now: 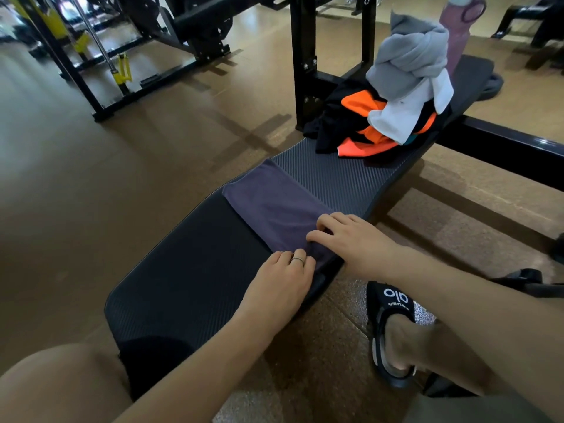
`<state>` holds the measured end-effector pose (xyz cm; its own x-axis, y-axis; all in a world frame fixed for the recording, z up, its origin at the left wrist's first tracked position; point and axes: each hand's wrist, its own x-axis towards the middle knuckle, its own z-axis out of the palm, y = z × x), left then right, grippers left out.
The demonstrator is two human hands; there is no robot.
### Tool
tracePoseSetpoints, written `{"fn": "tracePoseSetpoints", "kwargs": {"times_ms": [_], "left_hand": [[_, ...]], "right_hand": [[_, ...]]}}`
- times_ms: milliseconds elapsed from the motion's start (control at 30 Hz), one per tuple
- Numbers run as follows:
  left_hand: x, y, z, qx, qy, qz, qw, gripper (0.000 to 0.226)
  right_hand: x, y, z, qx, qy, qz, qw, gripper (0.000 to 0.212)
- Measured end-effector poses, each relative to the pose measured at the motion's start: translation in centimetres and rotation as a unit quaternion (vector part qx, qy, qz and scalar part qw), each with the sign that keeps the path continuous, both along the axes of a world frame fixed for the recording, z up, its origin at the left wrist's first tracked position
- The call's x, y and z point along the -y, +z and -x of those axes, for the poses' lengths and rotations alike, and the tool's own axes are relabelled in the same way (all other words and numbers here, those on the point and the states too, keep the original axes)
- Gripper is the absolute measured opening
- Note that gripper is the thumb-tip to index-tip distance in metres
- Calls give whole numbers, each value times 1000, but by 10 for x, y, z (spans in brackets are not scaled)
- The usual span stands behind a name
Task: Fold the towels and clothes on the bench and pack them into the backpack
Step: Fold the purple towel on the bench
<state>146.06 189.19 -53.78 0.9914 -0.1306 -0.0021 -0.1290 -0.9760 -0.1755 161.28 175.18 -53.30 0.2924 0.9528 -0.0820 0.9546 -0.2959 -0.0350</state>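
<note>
Purple towel [271,206]: lies flat across the middle of the black padded bench [189,270], folded to a long strip, its near end at the bench's near edge. Soft, light and limp by the look of it; it should crease readily and may slide on the ribbed pad, so it is best taken by the corners or the folded edge. Left hand [282,283]: fingers curled onto the towel's near end, a ring on one finger, seemingly pinching the cloth. Right hand [351,236]: fingertips bent, pressing or gripping the same end just beside the left. Pile of clothes [396,102], far right on the bench: grey, white, orange and black pieces, unfolded, equally soft. Black sandal [393,328], near right on the floor: strap reads "alo". Backpack: not identifiable in view.
</note>
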Motion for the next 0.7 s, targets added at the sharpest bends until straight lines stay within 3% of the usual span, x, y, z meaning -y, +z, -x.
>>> {"fn": "tracePoseSetpoints", "kwargs": {"times_ms": [200, 400, 567, 700], "left_hand": [[1, 4, 2, -15, -19, -17, 1000, 24], [-1, -2, 21, 1, -39, 9, 999, 23], [0, 8, 21, -2, 54, 87, 995, 39], [-2, 17, 16, 1, 133, 184, 974, 26]], "right_hand": [[2, 0, 1, 30, -16, 10, 999, 81], [5, 1, 3, -4, -5, -29, 1000, 49], [10, 3, -4, -79, -26, -65, 994, 26], [10, 10, -10, -128, -54, -98, 985, 16]]}}
